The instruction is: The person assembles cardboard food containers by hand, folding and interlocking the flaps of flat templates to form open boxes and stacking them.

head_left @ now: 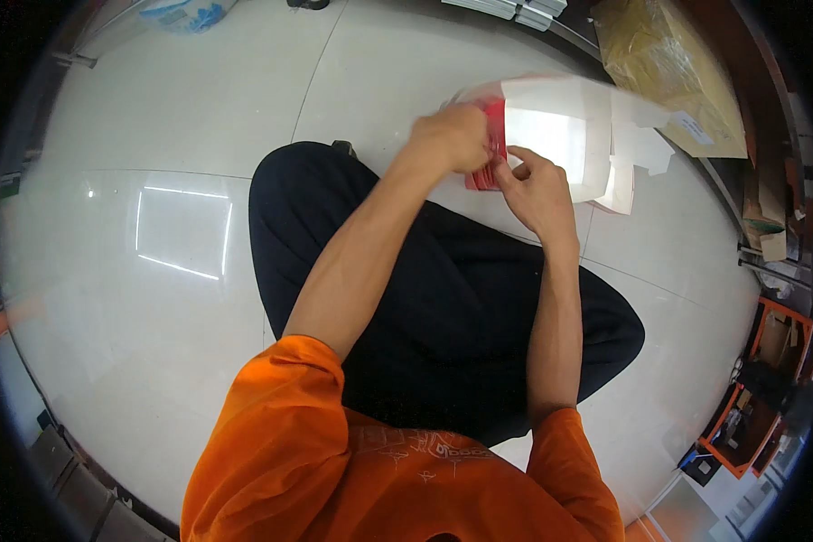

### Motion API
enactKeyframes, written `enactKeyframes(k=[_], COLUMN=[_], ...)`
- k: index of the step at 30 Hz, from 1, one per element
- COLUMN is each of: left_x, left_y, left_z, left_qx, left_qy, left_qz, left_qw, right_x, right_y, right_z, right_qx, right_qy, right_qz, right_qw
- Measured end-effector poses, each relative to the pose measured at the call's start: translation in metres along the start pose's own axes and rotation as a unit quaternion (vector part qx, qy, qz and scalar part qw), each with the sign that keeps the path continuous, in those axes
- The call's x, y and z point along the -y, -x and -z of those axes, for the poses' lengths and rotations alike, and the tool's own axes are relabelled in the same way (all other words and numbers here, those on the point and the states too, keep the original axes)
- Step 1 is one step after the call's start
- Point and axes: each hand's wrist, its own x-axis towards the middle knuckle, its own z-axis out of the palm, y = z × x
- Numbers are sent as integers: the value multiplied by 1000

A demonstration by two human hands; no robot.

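A red-and-white piece of folded cardboard [556, 135], like unfolded boxes in a stack, lies at the upper middle just beyond my crossed legs. Its inner face is white and glossy, and several red edges show along its left side. My left hand [452, 138] is closed at the red edge, slightly blurred, its fingertips hidden. On the near side of the same edge my right hand [537, 191] pinches the cardboard between thumb and fingers. The white panel spreads to the right of both hands, its far side blurred.
A large brown cardboard box [673, 72] in clear wrap stands at the upper right beside a shelf. White stacked goods [506, 9] sit at the top. Orange-framed bins [741, 429] are at the right. A blue-and-white bag [185, 14] lies at the upper left on the tiled floor.
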Motion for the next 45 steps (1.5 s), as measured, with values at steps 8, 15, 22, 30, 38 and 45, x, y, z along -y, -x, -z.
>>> enactKeyframes(k=[8, 15, 22, 30, 38, 45], left_x=[31, -5, 1, 4, -1, 31], left_y=[10, -4, 1, 5, -7, 1], left_z=[23, 18, 12, 11, 5, 37], left_qx=[-304, -132, -155, -147, -164, -202], left_qy=[46, 116, 127, 124, 96, 71], left_qz=[-103, -77, -75, -66, -142, -66], left_qw=[946, 981, 977, 979, 971, 974], right_x=[-2, -1, -7, 1, -18, -134], right_y=[-5, -14, -8, -3, -5, -27], right_z=[4, -22, -38, -41, -20, 68], right_qx=[-6, -168, -232, -203, -106, -246], right_qy=[-33, 23, 3, 25, 5, -209], right_qz=[11, 32, 58, 45, 65, 25], right_qw=[999, 985, 971, 978, 992, 946])
